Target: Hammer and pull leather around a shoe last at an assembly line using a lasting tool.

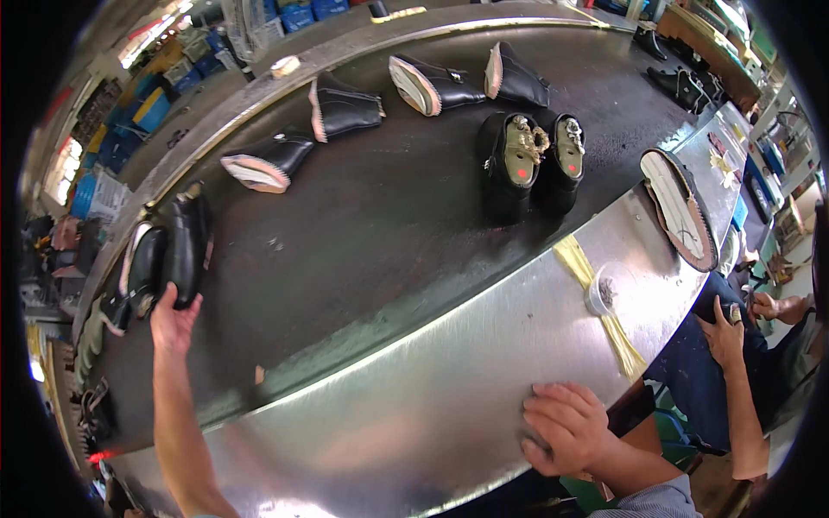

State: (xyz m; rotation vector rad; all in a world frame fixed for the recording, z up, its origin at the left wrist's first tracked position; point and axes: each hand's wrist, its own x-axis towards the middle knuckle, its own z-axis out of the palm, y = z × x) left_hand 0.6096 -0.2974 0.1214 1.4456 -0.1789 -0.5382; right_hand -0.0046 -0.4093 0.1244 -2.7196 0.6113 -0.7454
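At the far left, my left hand [175,324] grips the end of a black leather boot [186,246], thumb on top. Close beside it lies another black boot [145,263], partly hidden. My right hand [566,427] rests on the steel ledge [406,423] at the near edge, fingers lightly bent and holding nothing. In front of it, a small clear cup [609,289] with dark bits inside stands on a bundle of pale yellow strips [626,345]. A black shoe [678,207] with its pale underside showing lies on the ledge to the right.
Across the dark belt [345,250], several black boots [345,108] lie on their sides, pale bottoms showing. A pair of black shoes on olive lasts [527,168] stands right of centre. At the right, another person's hands [725,332] hold a dark item.
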